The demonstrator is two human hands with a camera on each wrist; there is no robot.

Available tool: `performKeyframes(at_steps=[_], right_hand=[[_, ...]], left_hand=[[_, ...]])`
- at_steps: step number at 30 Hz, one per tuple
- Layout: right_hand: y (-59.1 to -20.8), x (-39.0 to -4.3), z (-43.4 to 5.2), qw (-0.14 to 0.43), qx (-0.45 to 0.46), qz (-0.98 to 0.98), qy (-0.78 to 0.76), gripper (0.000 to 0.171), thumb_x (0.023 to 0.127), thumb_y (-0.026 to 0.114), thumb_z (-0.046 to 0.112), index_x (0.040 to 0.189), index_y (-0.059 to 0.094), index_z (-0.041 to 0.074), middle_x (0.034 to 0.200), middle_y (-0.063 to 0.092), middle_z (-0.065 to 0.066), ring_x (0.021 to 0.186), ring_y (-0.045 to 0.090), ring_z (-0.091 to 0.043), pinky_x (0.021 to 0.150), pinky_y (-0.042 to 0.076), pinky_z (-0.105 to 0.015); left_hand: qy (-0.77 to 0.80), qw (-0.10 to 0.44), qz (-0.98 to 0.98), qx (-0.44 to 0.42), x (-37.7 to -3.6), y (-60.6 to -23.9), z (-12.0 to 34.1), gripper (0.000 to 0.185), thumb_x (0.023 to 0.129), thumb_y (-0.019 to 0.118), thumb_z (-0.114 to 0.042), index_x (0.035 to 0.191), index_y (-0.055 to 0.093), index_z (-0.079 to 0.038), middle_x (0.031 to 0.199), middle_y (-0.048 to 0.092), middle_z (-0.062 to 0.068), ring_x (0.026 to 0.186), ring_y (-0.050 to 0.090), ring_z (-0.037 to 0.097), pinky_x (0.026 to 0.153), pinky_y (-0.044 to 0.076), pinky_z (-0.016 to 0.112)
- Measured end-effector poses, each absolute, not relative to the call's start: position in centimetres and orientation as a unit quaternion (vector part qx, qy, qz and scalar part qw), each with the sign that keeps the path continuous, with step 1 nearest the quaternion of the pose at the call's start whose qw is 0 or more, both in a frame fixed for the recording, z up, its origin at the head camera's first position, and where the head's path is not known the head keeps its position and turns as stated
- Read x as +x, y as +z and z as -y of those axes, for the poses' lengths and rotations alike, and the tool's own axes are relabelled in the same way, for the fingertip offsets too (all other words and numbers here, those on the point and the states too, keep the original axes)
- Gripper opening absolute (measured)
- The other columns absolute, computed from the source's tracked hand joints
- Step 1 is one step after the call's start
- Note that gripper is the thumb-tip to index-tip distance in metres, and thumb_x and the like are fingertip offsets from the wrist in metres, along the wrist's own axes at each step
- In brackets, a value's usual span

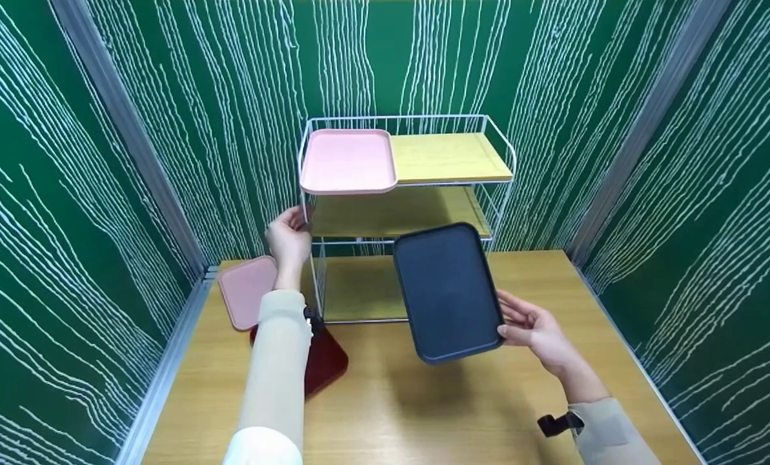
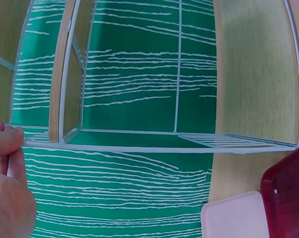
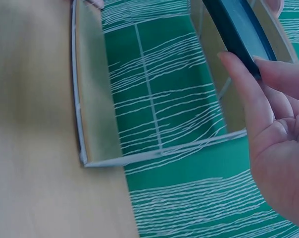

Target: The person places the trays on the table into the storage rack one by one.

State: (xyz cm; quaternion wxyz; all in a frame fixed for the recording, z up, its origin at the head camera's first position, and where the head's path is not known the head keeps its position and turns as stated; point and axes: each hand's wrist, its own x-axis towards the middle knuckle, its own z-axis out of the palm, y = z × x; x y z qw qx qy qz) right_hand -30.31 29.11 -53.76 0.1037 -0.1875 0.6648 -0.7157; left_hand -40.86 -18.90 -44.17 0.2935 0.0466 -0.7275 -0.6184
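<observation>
A white wire rack (image 1: 501,145) with wooden shelves stands at the back of the table. A pink tray (image 1: 348,160) lies on the left of its top shelf. My left hand (image 1: 292,227) grips the rack's front left post at middle-shelf height; in the left wrist view its fingers (image 2: 6,141) curl on the wire rack (image 2: 179,148). My right hand (image 1: 508,321) holds a dark navy tray (image 1: 448,290) by its lower right edge, tilted in the air in front of the rack. In the right wrist view the navy tray's rim (image 3: 238,27) lies against my fingers (image 3: 243,84).
A second pink tray (image 1: 246,290) lies on the table left of the rack, with a dark red tray (image 1: 326,361) beside it, partly under my left forearm. Green patterned walls close in on three sides. The wooden table (image 1: 423,413) stretches in front.
</observation>
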Motion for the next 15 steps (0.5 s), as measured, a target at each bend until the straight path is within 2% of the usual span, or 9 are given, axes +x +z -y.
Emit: performKeyframes(at_steps=[3,10,15], right_hand=[[-52.6,-30.6,-28.7,0.1,-0.191,-0.66,-0.719,0.076,0.097,0.066,-0.012,0.164,0.03,-0.005,0.149,0.063,-0.003,0.12,0.072,-0.024,0.09,0.064,-0.045],[-50.3,-31.0,-27.9,0.09,-0.191,-0.655,-0.725,0.075,0.097,0.065,-0.014,0.165,0.033,-0.002,0.152,0.061,-0.009,0.122,0.071,-0.027,0.091,0.064,-0.046],[-48.9,-30.7,-27.6,0.088,-0.189,-0.654,-0.727,0.075,0.098,0.065,-0.014,0.165,0.033,-0.001,0.151,0.063,-0.006,0.122,0.071,-0.027,0.091,0.064,-0.044]], left_hand=[[-0.604,0.303,0.736,0.044,-40.8,-44.1,18.9,0.042,0.09,0.058,0.024,0.12,0.077,0.004,0.12,0.077,0.019,0.118,0.073,0.033,0.105,0.058,0.04],[-0.6,0.306,0.738,0.045,-40.9,-44.2,18.9,0.047,0.088,0.055,0.026,0.121,0.078,0.002,0.12,0.078,0.018,0.118,0.073,0.03,0.106,0.057,0.04],[-0.6,0.302,0.738,0.054,-41.0,-44.3,18.9,0.052,0.086,0.052,0.029,0.121,0.078,0.0,0.12,0.078,0.016,0.118,0.073,0.029,0.106,0.057,0.038]])
